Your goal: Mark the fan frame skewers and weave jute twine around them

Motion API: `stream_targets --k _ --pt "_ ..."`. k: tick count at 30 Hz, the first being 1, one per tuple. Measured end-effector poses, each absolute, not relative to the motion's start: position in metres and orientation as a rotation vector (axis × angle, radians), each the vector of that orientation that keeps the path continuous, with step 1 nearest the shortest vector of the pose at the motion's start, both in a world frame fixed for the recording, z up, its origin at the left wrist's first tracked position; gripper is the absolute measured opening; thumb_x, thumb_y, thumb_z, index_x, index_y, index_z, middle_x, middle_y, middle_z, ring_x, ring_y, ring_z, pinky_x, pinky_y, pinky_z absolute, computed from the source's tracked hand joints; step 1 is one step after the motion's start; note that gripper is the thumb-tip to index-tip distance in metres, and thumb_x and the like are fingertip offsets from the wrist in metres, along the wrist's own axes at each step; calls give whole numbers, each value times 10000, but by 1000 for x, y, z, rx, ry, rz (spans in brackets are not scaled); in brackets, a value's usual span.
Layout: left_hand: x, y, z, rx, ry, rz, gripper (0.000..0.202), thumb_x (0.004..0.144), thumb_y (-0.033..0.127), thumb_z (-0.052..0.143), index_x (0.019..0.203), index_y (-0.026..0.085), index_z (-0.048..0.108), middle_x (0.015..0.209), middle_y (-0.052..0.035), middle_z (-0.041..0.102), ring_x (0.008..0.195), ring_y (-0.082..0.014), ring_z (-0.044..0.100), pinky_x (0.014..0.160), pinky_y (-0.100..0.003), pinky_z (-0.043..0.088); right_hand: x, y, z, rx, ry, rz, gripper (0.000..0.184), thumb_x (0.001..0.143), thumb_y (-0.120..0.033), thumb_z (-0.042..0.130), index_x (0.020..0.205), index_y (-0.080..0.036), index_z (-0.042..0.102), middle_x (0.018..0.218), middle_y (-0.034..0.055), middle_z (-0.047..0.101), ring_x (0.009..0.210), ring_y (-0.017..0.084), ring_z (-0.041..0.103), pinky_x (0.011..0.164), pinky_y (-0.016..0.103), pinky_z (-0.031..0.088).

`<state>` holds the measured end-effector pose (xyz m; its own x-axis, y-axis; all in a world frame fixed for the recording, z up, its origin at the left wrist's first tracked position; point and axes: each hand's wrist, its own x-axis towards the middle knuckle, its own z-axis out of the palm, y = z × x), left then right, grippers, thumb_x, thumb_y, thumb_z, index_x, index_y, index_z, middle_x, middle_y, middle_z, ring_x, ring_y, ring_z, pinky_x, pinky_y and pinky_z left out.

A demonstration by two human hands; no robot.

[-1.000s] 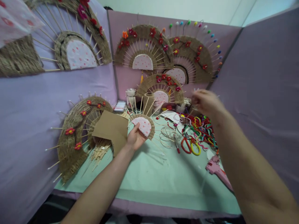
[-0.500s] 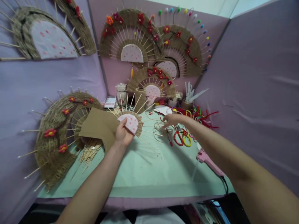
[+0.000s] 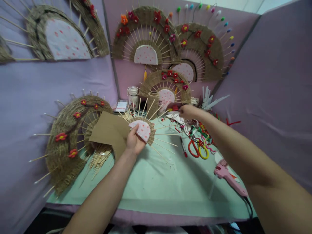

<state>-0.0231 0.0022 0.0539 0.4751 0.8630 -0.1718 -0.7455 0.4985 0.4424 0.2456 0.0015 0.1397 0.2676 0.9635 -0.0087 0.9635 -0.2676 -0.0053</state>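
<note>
The left hand pinches a half-round, wooden-spoked, pink-centred brown twine fan, and at its two o'clock the right hand has curled fingers (around what, I cannot tell).

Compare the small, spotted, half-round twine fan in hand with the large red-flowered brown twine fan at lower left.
The left hand holds the small fan; the large fan is unheld. The large fan bears red flowers; the small fan shows none. The small fan's twine band is narrow; the large fan's, wide. Both have radiating sticks.
</note>
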Motion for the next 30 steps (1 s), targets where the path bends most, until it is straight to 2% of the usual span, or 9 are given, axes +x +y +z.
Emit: stream_targets --k 3,6,10,13,15,19,21,26,30 --pt "-22 2 50 335 395 973 249 909 239 445 975 110 647 909 -137 733 889 -226 700 877 -382 532 262 15 172 2748 1893 381 304 875 -280 451 1073 -111 609 999 182 662 919 277 608 730 336 420" --pt "-20 1 46 302 419 984 200 886 210 488 966 123 650 864 -104 735 818 -200 701 861 -355 528 274 25 176 3030 1929 673 308 878 -268 416 1091 -113 574 1003 170 653 862 242 590 714 317 408" --pt "-18 0 43 268 428 1000 167 870 190 510 943 142 653 844 -75 733 763 -171 692 828 -326 530 285 35 150 2895 2055 249 114 736 -278 619 733 -165 625 653 48 624 621 172 539 598 265 377" --pt "-17 0 41 258 430 989 157 864 181 512 913 145 656 846 -76 733 771 -173 692 812 -318 529 293 38 133 2882 2041 135 158 719 -294 633 617 -180 592 531 15 558 557 158 503 572 263 363" --pt "-16 1 41 252 435 990 168 873 181 497 893 139 658 842 -82 732 762 -172 691 788 -307 528 297 38 129 2927 2007 154 154 758 -287 583 663 -168 607 575 38 584 587 168 518 582 269 366" --pt "-15 1 42 227 479 1033 199 889 183 467 853 135 657 825 -80 728 743 -164 686 770 -295 522 301 38 128 3027 1961 322 301 880 -266 382 1003 -101 601 869 128 653 806 211 558 672 291 394" --pt "-14 1 41 215 501 1054 206 894 188 458 844 145 653 818 -67 724 737 -158 680 788 -300 519 301 36 124 2999 1994 308 344 909 -274 336 1078 -95 577 921 132 656 856 214 558 705 296 404" --pt "-10 0 38 240 470 1076 283 930 275 402 915 149 655 867 -67 719 783 -169 678 766 -306 527 297 23 104 2706 2089 -107 312 784 -456 637 832 -150 668 732 64 672 689 184 591 642 257 423" --pt "-5 -5 35 294 580 1012 271 938 272 401 918 147 640 866 -71 710 774 -159 675 737 -286 539 294 0 96 2580 2057 -210 346 793 -448 637 936 -137 690 900 104 707 805 207 633 707 257 438"
